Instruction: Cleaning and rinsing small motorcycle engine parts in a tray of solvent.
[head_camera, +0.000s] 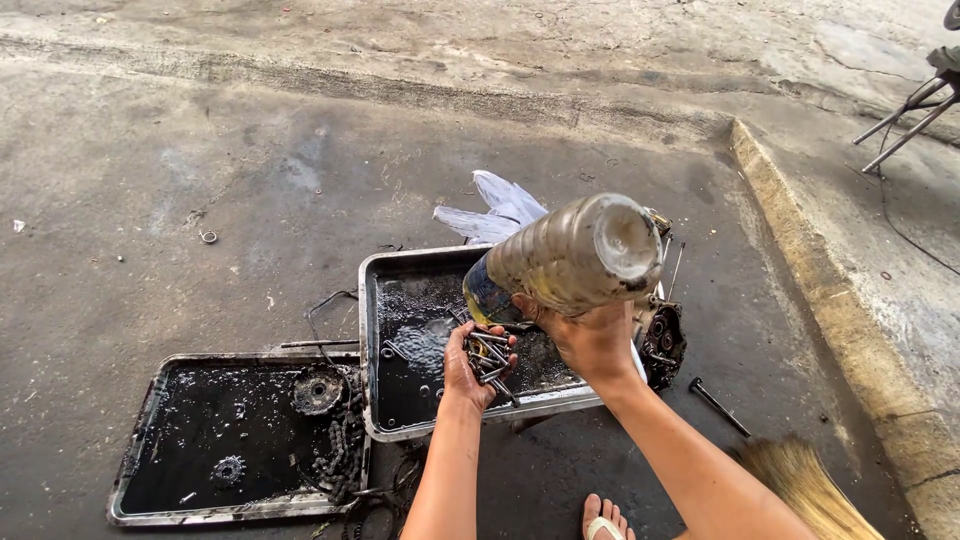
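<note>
Head view, L to R. Bare oil-stained concrete (180, 170) far left, plenty of open room, only a small metal ring (208, 237) and scattered bits. Low-left: shallow metal tray (135, 455) w/ black oily liquid, sprocket (317, 391) at top-right corner, smaller gear (228, 469) lower down, chain (338, 450) piled along right edge. Right rim touching or overlapping second metal tray (366, 330), set higher and tilted, also wet and dark inside. Crumpled plastic bag (495, 210) just beyond its far rim. Left hand (478, 362) over tray's near-right area, cupped palm-up, half closed round a bunch of greasy bolts (489, 356). Right hand (592, 340) just beside, gripping grimy plastic bottle (565, 262) from beneath, bottle tipped mouth-down toward bolts, base up toward camera. Engine part (662, 340) right of tray, partly hidden by bottle + hand. Long bolt (717, 405) loose on ground further right, broom bristles (800, 485) low-right, sandalled foot (605, 520) at bottom edge. Raised concrete kerb (830, 320) running diagonally, closing off right side; metal stand legs (905, 115) top-right beyond it.
</note>
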